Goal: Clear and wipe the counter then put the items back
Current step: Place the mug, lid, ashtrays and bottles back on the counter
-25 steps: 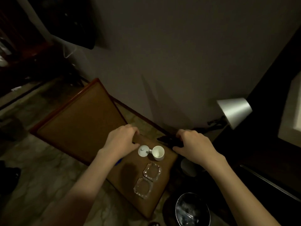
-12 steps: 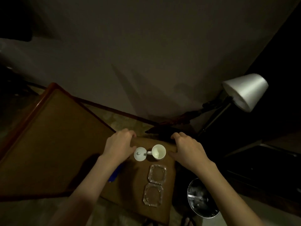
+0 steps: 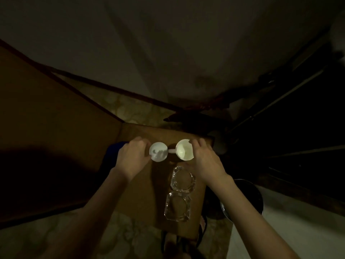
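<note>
On the small brown counter (image 3: 141, 193), a white lid (image 3: 158, 152) lies beside a white cup (image 3: 184, 149), and the cup's handle points at the lid. My left hand (image 3: 131, 157) pinches the lid's left edge between fingers and thumb. My right hand (image 3: 205, 159) grips the cup's right side at the rim. Two clear glass ashtrays (image 3: 183, 179) (image 3: 177, 207) sit one behind the other, just in front of the cup. A blue cloth (image 3: 113, 149) shows partly from under my left hand.
A larger brown table (image 3: 46, 128) with a dark rim adjoins on the left. A round metal bin (image 3: 255, 195) stands on the floor to the right, under my right forearm. Dark furniture fills the right side. The wall is close behind the counter.
The view has tilted down and nearer the counter. Both hands have moved inward from the counter's edges, the left onto the lid and the right onto the cup.
</note>
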Demonstrator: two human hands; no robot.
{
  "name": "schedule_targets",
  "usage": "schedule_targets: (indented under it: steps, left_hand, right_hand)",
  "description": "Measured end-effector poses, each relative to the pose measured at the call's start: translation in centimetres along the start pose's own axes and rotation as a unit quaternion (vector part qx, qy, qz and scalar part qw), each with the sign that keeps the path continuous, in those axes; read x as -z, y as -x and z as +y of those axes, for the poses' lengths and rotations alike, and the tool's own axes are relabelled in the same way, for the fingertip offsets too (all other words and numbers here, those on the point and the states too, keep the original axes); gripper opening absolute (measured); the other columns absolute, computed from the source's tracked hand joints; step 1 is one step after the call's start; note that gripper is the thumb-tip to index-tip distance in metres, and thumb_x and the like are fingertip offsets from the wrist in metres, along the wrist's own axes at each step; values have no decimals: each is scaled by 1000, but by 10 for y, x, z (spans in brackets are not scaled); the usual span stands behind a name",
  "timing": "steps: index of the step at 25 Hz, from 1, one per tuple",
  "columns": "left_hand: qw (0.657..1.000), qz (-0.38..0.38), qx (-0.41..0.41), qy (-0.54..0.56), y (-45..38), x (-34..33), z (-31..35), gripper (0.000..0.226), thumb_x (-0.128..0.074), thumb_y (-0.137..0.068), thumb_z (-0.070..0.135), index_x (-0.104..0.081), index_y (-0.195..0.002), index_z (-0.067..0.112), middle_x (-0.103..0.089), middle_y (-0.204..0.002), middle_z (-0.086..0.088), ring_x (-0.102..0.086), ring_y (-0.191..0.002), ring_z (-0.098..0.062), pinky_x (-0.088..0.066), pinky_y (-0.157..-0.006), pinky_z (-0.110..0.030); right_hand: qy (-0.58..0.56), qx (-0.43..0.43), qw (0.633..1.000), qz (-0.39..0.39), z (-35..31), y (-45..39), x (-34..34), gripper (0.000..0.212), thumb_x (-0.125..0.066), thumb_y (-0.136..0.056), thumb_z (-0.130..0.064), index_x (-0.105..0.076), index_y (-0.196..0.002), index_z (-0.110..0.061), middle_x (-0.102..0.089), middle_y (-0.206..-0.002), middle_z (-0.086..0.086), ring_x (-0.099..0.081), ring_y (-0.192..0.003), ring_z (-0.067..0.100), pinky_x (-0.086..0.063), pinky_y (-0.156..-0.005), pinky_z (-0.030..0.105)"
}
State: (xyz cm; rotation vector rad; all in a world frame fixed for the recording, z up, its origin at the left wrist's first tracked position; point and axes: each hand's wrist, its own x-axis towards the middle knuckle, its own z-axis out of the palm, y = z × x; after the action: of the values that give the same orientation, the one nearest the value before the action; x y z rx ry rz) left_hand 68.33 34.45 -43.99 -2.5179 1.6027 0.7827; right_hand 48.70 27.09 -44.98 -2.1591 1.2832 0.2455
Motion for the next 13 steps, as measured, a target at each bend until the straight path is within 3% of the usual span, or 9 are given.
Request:
schedule_targets:
  steps: [8, 13]
  left_hand:
    - [999, -36, 31, -13, -82, -97, -20, 41, -66, -87, 28, -54, -126, 22, -52, -128, -2, -57, -110, -24, -50, -85, -36]
    - [996, -67, 57, -1, -110, -146, -32, 39, -69, -85, 26, -57, -122, 20, -50, -131, -3, -53, -116, -25, -47, -88, -33]
  right_hand:
    - [8, -9, 1000, -13, 25, -74, -83, 83, -76, -76, -33, -26, -141, -18, -21, -147, 6, -14, -142, 30, -43, -101, 41]
    - [29, 7, 999, -21, 32, -92, -107, 81, -75, -78, -22, -25, -142, -24, -19, -148, 4, -18, -137, 32, -45, -97, 38]
